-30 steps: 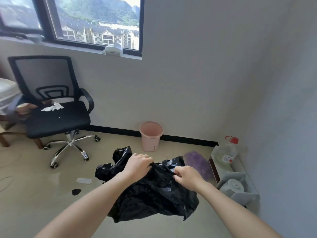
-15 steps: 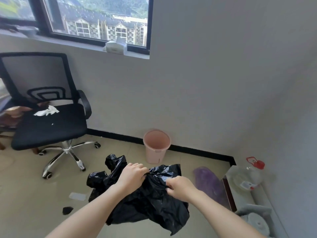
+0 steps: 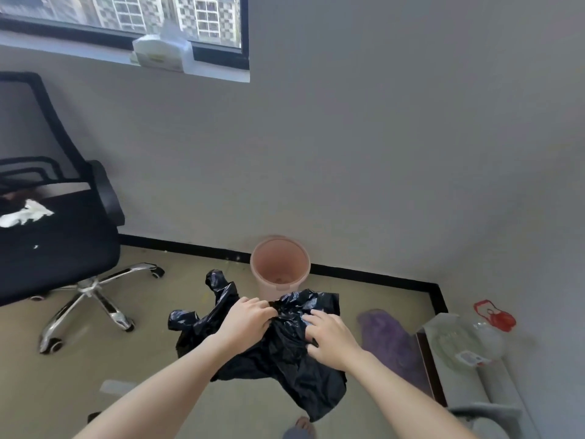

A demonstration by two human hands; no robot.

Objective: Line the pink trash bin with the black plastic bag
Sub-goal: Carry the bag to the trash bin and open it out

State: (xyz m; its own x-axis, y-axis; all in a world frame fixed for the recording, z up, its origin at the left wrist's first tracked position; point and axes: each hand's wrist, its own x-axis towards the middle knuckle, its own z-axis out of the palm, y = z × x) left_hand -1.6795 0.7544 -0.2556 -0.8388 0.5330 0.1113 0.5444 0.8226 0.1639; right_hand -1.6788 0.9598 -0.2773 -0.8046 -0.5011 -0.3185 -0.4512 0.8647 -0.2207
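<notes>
The pink trash bin (image 3: 279,263) stands empty on the floor against the wall's black skirting, its mouth facing me. Just in front of it, in the air, hangs the crumpled black plastic bag (image 3: 285,350). My left hand (image 3: 245,321) pinches the bag's upper edge at the middle. My right hand (image 3: 330,339) grips the plastic beside it, fingers curled into the folds. The bag's top right corner overlaps the lower front of the bin in view.
A black office chair (image 3: 60,245) with a chrome star base stands at the left, white tissue on its seat. A purple bag (image 3: 387,337) lies on the floor at the right, next to a low shelf (image 3: 468,378) holding a clear jug with a red cap.
I have stepped closer to the bin, which now looks larger and sits right behind the bag. Both hands stay on the bag, close together.
</notes>
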